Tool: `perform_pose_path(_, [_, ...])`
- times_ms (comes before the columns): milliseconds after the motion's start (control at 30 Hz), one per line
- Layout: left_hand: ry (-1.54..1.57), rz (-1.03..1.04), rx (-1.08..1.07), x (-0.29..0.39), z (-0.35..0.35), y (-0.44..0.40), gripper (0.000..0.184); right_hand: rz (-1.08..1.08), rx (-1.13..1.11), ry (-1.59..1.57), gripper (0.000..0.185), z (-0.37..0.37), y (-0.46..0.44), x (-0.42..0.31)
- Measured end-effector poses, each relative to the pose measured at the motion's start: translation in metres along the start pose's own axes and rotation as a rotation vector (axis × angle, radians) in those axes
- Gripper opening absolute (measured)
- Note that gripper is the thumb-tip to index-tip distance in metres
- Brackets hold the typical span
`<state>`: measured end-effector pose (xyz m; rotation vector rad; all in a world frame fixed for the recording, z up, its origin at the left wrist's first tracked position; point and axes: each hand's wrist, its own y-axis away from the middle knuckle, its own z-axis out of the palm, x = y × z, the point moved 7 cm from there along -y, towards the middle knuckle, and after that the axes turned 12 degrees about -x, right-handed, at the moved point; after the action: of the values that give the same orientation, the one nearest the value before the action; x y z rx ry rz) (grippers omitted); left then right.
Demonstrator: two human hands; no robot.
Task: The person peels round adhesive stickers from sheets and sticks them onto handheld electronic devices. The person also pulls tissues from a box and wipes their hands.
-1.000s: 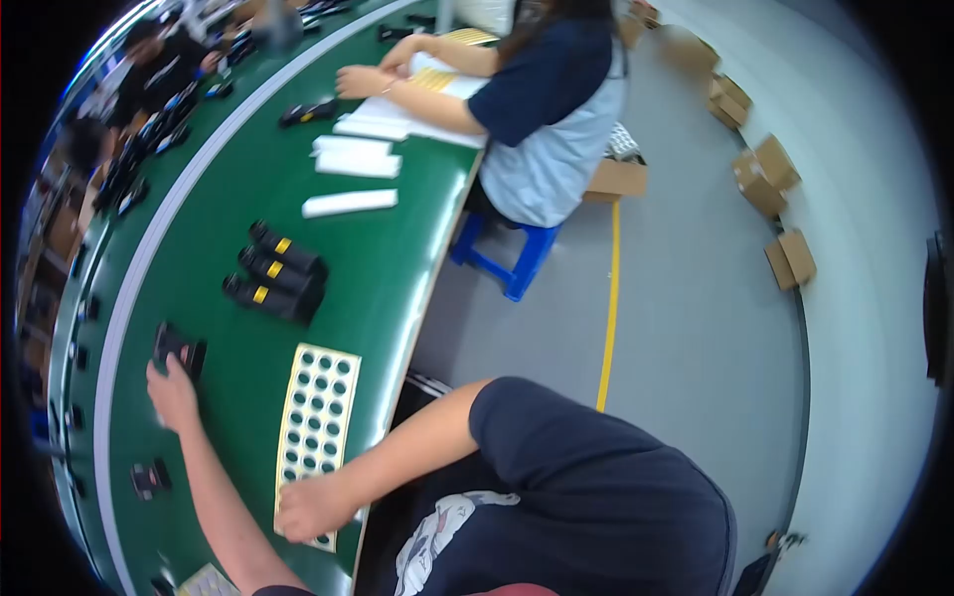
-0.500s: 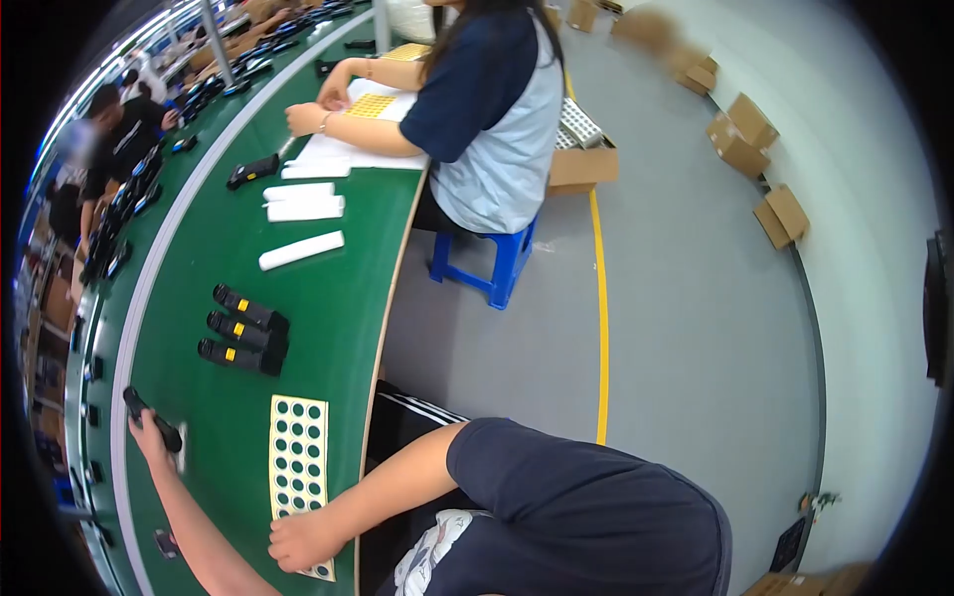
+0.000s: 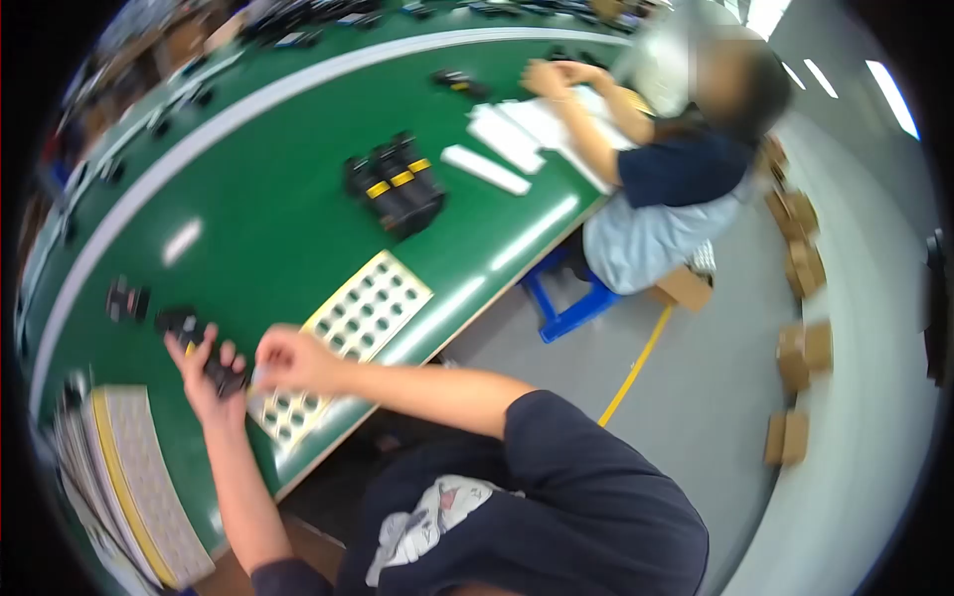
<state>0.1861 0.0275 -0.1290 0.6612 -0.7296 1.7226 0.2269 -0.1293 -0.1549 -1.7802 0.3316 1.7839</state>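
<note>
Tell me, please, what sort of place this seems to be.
Probably a product assembly workshop: a long green worktable holds three black devices with yellow labels and a sheet of round stickers, and a co-worker sits on a blue stool.

Pretty decent gap on the green table [image 3: 248, 223] between the left hand [image 3: 214, 382] and the three black gadgets [image 3: 393, 189], so a hand could've slid through there. Those gadgets stood bunched together, though, no squeezing between them. A narrower lane ran from them to the sticker sheet [image 3: 376, 298]. Up top, the white strips [image 3: 487, 169] and the co-worker's arms [image 3: 588, 124] kinda blocked the way, and a stack of sheets [image 3: 134, 477] hogged the near left.
</note>
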Motion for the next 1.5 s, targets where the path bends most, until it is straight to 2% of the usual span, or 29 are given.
perform_pose_path(33, [-0.018, 0.02, 0.0, 0.002, 0.008, 0.006, 0.075, -0.085, -0.045, -0.119, 0.027, -0.001, -0.006, 0.019])
perform_pose_path(67, [-0.129, 0.013, 0.109, 0.006, 0.02, 0.013, 0.089, 0.134, -0.086, -0.28, 0.024, 0.001, -0.003, 0.023])
perform_pose_path(100, [-0.358, 0.044, 0.145, 0.009, 0.014, 0.013, 0.097, 0.127, -0.114, -0.063, 0.021, -0.004, -0.006, 0.008])
perform_pose_path(133, [-0.627, 0.069, 0.199, 0.016, 0.016, 0.016, 0.102, 0.19, -0.06, -0.087, 0.018, -0.013, -0.013, 0.017])
perform_pose_path(167, [-0.747, 0.221, 0.201, 0.022, 0.006, 0.011, 0.103, 0.191, 0.022, -0.302, 0.017, -0.011, -0.027, 0.0])
perform_pose_path(200, [-0.871, 0.374, 0.216, 0.028, -0.002, 0.008, 0.105, 0.144, 0.001, -0.29, 0.019, -0.011, -0.047, -0.02])
perform_pose_path(267, [-0.939, 0.372, 0.174, 0.031, 0.004, 0.008, 0.105, 0.025, -0.098, -0.261, 0.025, 0.003, -0.065, -0.062])
perform_pose_path(300, [-0.935, 0.402, 0.152, 0.031, 0.009, 0.015, 0.105, -0.025, -0.13, -0.221, 0.025, 0.013, -0.061, -0.074])
perform_pose_path(367, [-0.928, 0.462, 0.108, 0.033, 0.018, 0.028, 0.106, 0.078, -0.092, -0.202, 0.023, 0.03, -0.064, -0.076])
perform_pose_path(433, [-0.814, 0.385, 0.095, 0.03, 0.019, 0.029, 0.105, 0.133, -0.095, -0.148, 0.024, 0.033, -0.069, -0.07])
perform_pose_path(567, [-0.813, 0.397, 0.077, 0.037, 0.024, 0.029, 0.105, 0.234, -0.068, -0.253, 0.027, 0.037, -0.072, -0.061])
perform_pose_path(700, [-0.755, 0.347, 0.023, 0.036, 0.027, 0.031, 0.106, 0.192, -0.056, -0.238, 0.025, 0.039, -0.071, -0.062])
perform_pose_path(800, [-0.689, 0.267, 0.003, 0.029, 0.023, 0.03, 0.105, 0.15, 0.037, -0.157, 0.026, 0.037, -0.071, -0.058])
perform_pose_path(867, [-0.725, 0.32, -0.032, 0.031, 0.021, 0.026, 0.104, 0.006, 0.118, 0.05, 0.032, 0.029, -0.069, -0.055])
perform_pose_path(900, [-0.724, 0.307, -0.024, 0.031, 0.019, 0.024, 0.104, 0.019, 0.119, 0.042, 0.032, 0.03, -0.072, -0.052])
perform_pose_path(967, [-0.525, 0.156, -0.004, 0.023, 0.015, 0.024, 0.104, -0.034, 0.152, 0.002, 0.038, 0.031, -0.074, -0.051])
perform_pose_path(1000, [-0.504, 0.11, 0.018, 0.024, 0.014, 0.025, 0.105, -0.02, 0.063, -0.137, 0.036, 0.032, -0.077, -0.045])
perform_pose_path(1033, [-0.502, 0.163, 0.064, 0.026, 0.003, 0.021, 0.106, -0.01, -0.02, -0.233, 0.028, 0.033, -0.074, -0.045])
perform_pose_path(1100, [-0.293, 0.132, 0.215, 0.034, -0.019, 0.019, 0.102, -0.025, -0.2, 0.128, 0.017, 0.037, -0.057, -0.036])
perform_pose_path(1133, [-0.286, 0.15, 0.244, 0.039, -0.026, 0.019, 0.1, -0.03, -0.308, 0.43, 0.013, 0.044, -0.046, -0.045])
perform_pose_path(1167, [-0.278, 0.112, 0.251, 0.04, -0.03, 0.019, 0.097, 0.009, -0.412, 0.555, 0.02, 0.051, -0.039, -0.033])
perform_pose_path(1233, [-0.168, 0.123, 0.263, 0.038, -0.033, 0.02, 0.089, -0.208, -0.454, 0.794, 0.02, 0.064, -0.027, -0.023])
perform_pose_path(1300, [-0.162, 0.136, 0.244, 0.046, -0.034, 0.031, 0.08, -0.253, -0.51, 1.093, 0.028, 0.09, -0.026, -0.009])
perform_pose_path(1333, [-0.105, 0.099, 0.246, 0.039, -0.045, 0.038, 0.071, -0.235, -0.547, 1.144, 0.029, 0.101, -0.021, 0.005])
perform_pose_path(1367, [-0.029, 0.095, 0.197, 0.032, -0.048, 0.036, 0.075, -0.219, -0.509, 1.165, 0.031, 0.101, -0.016, 0.004])
perform_pose_path(1433, [-0.035, 0.1, 0.211, 0.036, -0.039, 0.032, 0.085, -0.322, -0.443, 1.106, 0.033, 0.091, -0.014, -0.014])
perform_pose_path(1467, [-0.039, 0.121, 0.185, 0.04, -0.027, 0.028, 0.09, -0.335, -0.392, 1.049, 0.029, 0.087, -0.015, -0.017])
perform_pose_path(1500, [-0.009, 0.106, 0.201, 0.037, -0.021, 0.021, 0.086, -0.356, -0.346, 0.982, 0.025, 0.077, -0.017, -0.024])
